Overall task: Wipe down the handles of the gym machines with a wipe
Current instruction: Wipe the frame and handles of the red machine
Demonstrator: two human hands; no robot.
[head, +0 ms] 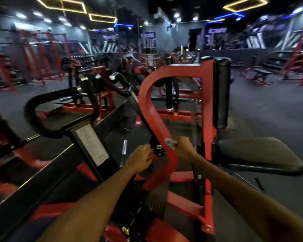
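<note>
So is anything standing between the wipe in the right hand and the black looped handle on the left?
Yes. The right hand grips the wipe just right of the curved red frame bar. That bar, the left hand and the black labelled post all lie between it and the black looped handle.

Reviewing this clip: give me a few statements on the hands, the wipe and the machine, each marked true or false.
1. The right hand holds the wipe against the curved red frame. True.
2. The left hand holds a spray bottle. False: it holds no bottle; it rests on the machine beside the black pivot bracket.
3. The seat pad lies to the person's right. True.
4. The looped black handle is being wiped now. False: neither hand is on it.
</note>
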